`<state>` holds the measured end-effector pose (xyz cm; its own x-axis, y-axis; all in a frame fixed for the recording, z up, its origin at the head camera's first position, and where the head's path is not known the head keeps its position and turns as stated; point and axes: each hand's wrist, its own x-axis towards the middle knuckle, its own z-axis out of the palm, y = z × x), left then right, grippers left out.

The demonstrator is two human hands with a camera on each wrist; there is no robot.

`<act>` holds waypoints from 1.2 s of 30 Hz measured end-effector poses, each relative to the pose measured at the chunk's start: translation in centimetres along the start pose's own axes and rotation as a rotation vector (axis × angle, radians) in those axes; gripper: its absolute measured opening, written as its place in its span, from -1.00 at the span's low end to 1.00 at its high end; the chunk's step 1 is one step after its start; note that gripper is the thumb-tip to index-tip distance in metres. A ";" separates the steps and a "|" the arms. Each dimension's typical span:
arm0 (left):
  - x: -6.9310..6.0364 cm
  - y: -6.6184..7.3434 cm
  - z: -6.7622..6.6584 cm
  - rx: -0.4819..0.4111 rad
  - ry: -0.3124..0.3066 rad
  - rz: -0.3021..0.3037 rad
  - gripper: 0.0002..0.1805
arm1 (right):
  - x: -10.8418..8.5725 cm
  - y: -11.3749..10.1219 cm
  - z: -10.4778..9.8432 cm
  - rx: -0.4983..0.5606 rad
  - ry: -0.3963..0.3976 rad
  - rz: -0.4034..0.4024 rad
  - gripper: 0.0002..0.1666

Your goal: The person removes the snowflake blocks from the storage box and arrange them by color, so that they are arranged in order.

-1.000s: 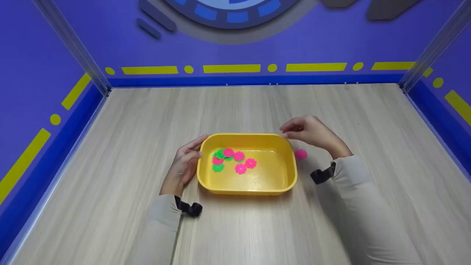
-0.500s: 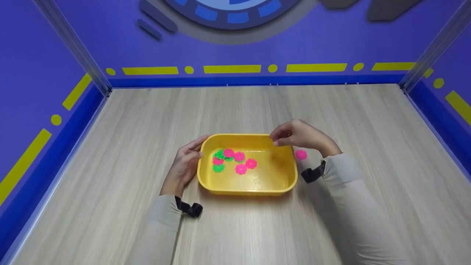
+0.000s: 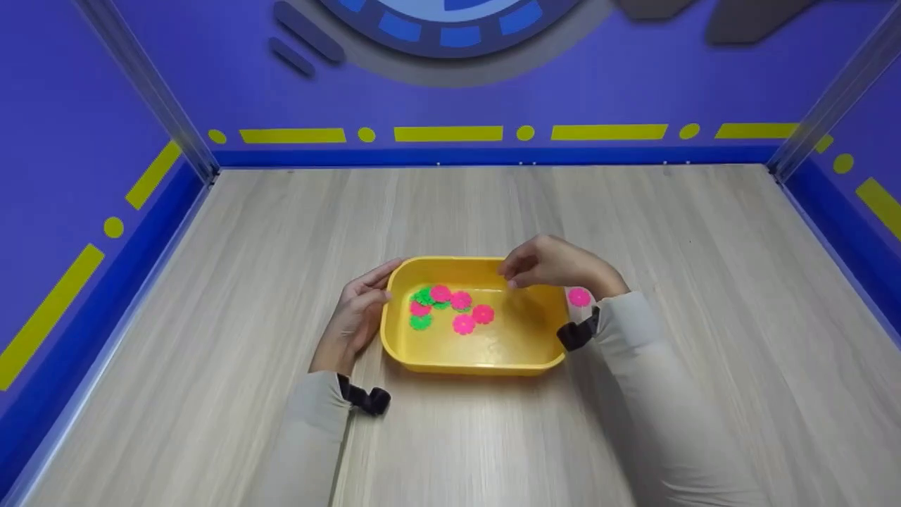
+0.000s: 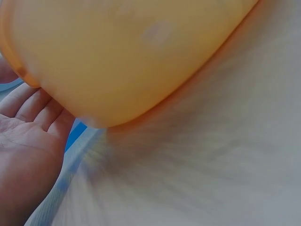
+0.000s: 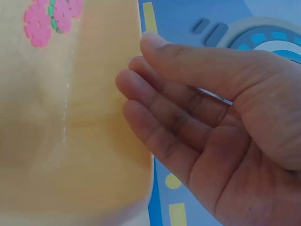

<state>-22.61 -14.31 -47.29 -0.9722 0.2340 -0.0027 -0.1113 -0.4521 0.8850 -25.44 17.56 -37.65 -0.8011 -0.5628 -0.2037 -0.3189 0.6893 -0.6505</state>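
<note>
Bright pink discs (image 3: 464, 324) and green discs (image 3: 420, 322) are set off against the plain yellow of the basin (image 3: 510, 348). The bench (image 3: 450, 436) is patterned with pale greyish wood grain. The violet-blue wall (image 3: 422, 105) is banded with alternating yellow dashes (image 3: 448, 134) and yellow dots (image 3: 525, 133). Sleeves (image 3: 303, 436) are coloured beige; wrist cameras (image 3: 378, 401), black.

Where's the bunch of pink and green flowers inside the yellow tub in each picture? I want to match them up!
Head: the flower bunch is just below the middle, in the left half of the yellow tub.
Left wrist: I can't see the bunch here; the tub's wall fills much of the top.
Right wrist: part of the bunch shows in the top left corner.
Shared landmark: the yellow tub, in all three.
</note>
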 end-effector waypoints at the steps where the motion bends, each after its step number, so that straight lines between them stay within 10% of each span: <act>1: 0.0 0.0 0.0 0.003 0.000 0.001 -0.32 | 0.1 -0.1 0.1 -0.001 -0.004 0.009 -0.68; 36: 0.1 -0.1 -0.2 -0.008 -0.018 -0.005 -0.31 | 3.1 -1.2 3.2 -0.065 -0.152 -0.057 -0.75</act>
<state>-22.72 -14.42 -47.52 -0.9677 0.2522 0.0012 -0.1181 -0.4575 0.8813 -25.91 13.56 -39.82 -0.6964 -0.6610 -0.2795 -0.3979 0.6797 -0.6162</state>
